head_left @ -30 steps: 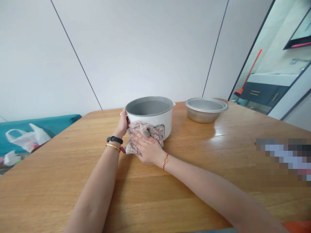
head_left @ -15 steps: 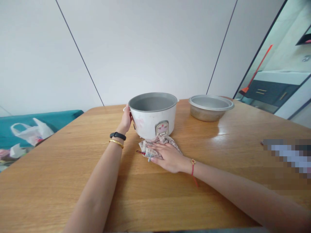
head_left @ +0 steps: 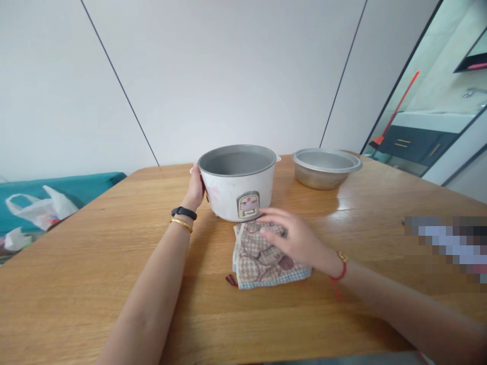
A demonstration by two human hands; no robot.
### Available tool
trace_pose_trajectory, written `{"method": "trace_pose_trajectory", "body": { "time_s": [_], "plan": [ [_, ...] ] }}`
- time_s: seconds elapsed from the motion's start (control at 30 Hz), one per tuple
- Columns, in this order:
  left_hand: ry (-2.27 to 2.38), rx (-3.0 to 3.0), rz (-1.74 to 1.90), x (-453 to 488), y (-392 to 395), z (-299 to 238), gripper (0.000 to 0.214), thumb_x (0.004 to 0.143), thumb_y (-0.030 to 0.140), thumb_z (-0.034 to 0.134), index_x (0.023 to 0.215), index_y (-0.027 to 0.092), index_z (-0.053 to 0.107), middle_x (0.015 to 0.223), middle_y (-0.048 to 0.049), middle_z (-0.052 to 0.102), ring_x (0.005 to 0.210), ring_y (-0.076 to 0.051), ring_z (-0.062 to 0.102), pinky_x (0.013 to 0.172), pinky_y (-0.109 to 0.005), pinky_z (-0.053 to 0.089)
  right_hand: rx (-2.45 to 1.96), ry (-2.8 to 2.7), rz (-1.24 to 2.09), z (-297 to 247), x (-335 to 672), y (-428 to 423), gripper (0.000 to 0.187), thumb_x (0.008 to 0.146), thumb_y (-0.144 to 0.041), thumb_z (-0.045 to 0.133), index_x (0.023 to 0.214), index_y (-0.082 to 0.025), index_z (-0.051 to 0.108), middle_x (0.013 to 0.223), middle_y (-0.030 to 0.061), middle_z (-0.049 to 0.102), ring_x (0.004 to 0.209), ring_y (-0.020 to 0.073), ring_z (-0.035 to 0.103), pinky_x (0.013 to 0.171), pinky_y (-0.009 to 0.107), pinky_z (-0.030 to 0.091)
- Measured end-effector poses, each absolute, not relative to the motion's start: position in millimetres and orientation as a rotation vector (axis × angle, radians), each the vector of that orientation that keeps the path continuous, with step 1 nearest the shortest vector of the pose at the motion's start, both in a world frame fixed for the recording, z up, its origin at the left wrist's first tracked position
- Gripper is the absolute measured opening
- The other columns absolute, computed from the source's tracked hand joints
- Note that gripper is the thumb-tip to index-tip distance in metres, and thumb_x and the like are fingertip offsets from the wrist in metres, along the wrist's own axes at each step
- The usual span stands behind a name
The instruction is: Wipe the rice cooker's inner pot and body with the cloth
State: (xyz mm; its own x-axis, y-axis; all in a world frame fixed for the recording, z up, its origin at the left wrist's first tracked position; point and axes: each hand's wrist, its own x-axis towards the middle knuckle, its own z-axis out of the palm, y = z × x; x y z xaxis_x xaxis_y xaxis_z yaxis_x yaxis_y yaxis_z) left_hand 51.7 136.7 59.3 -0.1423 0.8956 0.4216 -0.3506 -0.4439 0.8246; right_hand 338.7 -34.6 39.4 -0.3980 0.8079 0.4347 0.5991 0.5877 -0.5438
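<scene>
My left hand [head_left: 195,190] grips the left side of a white rice cooker body [head_left: 236,197], which stands on the wooden table [head_left: 95,284] with its grey inner lining showing. Just in front of the cooker, a brown-checked cloth [head_left: 262,261] lies spread flat, with a red loop at its near corner. My right hand [head_left: 292,237] sits over the cloth's far right part with its fingers apart, holding nothing. A metal inner pot [head_left: 325,170] stands to the right of the cooker, out of reach of both hands.
A teal sofa [head_left: 57,195] with a white plastic bag [head_left: 36,213] lies beyond the table's left edge. At right, a blurred patch [head_left: 445,248] covers part of the table. Beyond the far right corner, a glass panel shows an orange broom [head_left: 395,106].
The cloth no longer lies bunched under my right hand against the cooker and is now spread flat on the table. My right hand has moved right, and the cooker stays in my left hand.
</scene>
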Motion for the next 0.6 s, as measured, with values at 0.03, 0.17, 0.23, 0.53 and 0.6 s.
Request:
{"method": "trace_pose_trajectory", "body": {
  "time_s": [0.03,0.17,0.23,0.53,0.6],
  "plan": [
    [0.707,1.185,1.739,52.0,136.6,59.1,0.057,0.095,0.072,0.055,0.106,0.019,0.072,0.127,-0.0105,0.076,0.141,-0.029,0.057,0.125,-0.04,0.038,-1.142,-2.002,0.264,43.1,351.8,-16.1,0.04,0.1,-0.053,0.055,0.112,-0.025,0.08,0.138,0.0104,0.07,0.128,0.0286,0.065,0.115,0.049,0.046],
    [0.723,1.171,1.739,52.2,137.3,57.2,0.057,0.098,0.071,0.051,0.107,0.019,0.073,0.126,-0.0095,0.077,0.139,-0.028,0.059,0.125,-0.04,0.038,-1.593,-1.511,-0.197,48.7,431.4,67.1,0.045,0.091,-0.045,0.062,0.123,-0.016,0.072,0.132,0.0231,0.065,0.116,0.037,0.066,0.097,0.052,0.051],
    [0.731,1.168,1.746,52.6,137.7,56.4,0.057,0.099,0.069,0.048,0.107,0.019,0.074,0.125,-0.0091,0.077,0.139,-0.028,0.06,0.125,-0.04,0.038,-1.793,-1.44,-0.291,44.5,474.9,98.6,0.058,0.087,-0.048,0.068,0.133,-0.013,0.067,0.143,0.0301,0.055,0.115,0.0423,0.064,0.09,0.054,0.049],
    [0.931,1.111,1.727,57.4,133.8,58.0,0.062,0.102,0.072,0.042,0.114,0.021,0.075,0.131,-0.0091,0.075,0.141,-0.029,0.058,0.119,-0.04,0.045,-1.71,-1.629,-0.337,40.3,525.2,130.6,0.047,0.094,-0.07,0.05,0.094,-0.027,0.068,0.099,0.0154,0.064,0.102,0.0408,0.066,0.082,0.058,0.05],
    [1.063,1.069,1.682,57.7,132.5,59.7,0.068,0.097,0.079,0.044,0.115,0.022,0.075,0.13,-0.0114,0.075,0.141,-0.033,0.057,0.113,-0.045,0.05,-1.642,-1.621,-0.4,65.3,509.6,126.6,0.042,0.096,-0.065,0.051,0.095,-0.025,0.067,0.1,0.014,0.064,0.104,0.038,0.065,0.085,0.056,0.051]
  ]
}}
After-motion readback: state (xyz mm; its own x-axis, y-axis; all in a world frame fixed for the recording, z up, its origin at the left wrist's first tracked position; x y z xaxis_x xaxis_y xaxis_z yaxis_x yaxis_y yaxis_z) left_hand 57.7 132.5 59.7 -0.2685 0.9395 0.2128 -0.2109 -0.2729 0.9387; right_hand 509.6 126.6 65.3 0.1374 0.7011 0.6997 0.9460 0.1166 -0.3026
